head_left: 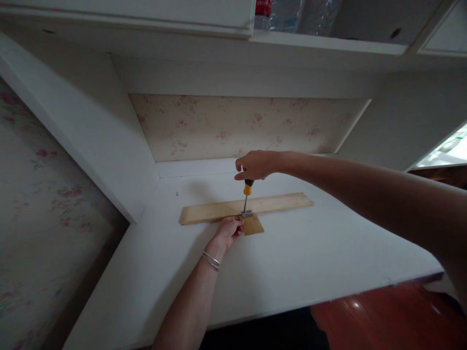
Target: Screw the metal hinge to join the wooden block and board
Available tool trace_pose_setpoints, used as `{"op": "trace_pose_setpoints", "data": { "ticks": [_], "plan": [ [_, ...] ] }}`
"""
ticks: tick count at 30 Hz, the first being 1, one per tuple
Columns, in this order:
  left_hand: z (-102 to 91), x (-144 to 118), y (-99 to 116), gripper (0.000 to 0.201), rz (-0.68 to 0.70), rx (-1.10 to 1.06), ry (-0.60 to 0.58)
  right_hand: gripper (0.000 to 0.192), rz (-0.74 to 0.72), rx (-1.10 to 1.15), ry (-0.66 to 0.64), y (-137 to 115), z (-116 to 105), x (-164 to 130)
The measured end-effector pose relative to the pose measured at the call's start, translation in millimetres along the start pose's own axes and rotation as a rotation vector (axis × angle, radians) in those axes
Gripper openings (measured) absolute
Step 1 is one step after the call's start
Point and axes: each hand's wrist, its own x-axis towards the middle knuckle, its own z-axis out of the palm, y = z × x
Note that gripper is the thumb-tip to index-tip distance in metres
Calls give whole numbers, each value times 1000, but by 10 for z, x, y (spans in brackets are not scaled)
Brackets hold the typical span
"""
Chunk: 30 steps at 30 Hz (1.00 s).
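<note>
A: How is the screwdriver [247, 193] set?

B: It is held upright, tip down on a small metal bracket [247, 213] where a long plank [248, 207] and a short piece [253, 225] meet on the white desk [292, 257].

A: And the grip?

B: The right hand [255, 165] is closed over the yellow-and-black handle, largely hidden. The left hand [229, 230] is pressed by the bracket, fingers curled; the screw cannot be made out

The right arm reaches in from three o'clock, stretched nearly straight toward the centre, wrist level, and the right hand [255, 165] is closed in a fist, palm down. The left arm comes up from six o'clock, forearm angled toward one o'clock, two thin bangles at the wrist. The left hand [229, 231] lies low, fingers curled and pressed down.
</note>
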Motion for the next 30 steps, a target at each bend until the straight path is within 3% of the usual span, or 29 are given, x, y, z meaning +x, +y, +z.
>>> {"op": "trace_pose_setpoints", "data": {
  "ticks": [5,10,13,15,21,26,30],
  "plan": [
    [4,-12,9,14,7,-8,0,47,-175,21,58,12,16,-2],
    [9,-10,6,14,12,-9,-10,37,-10,103,-42,-6,-1,4],
    [11,-12,3,13,12,-13,-5,28,-98,55,3,7,-1,13],
    [14,-17,3,13,14,-17,5,33,-156,58,18,17,3,16],
    [17,-24,11,14,8,-7,2,40,-1,65,4,6,-4,23],
    [6,-3,-1,14,3,-3,8,45,-119,66,17,14,-11,14],
    [3,-1,-5,12,1,3,13,35,-46,11,30,6,-19,11]
  ]
}}
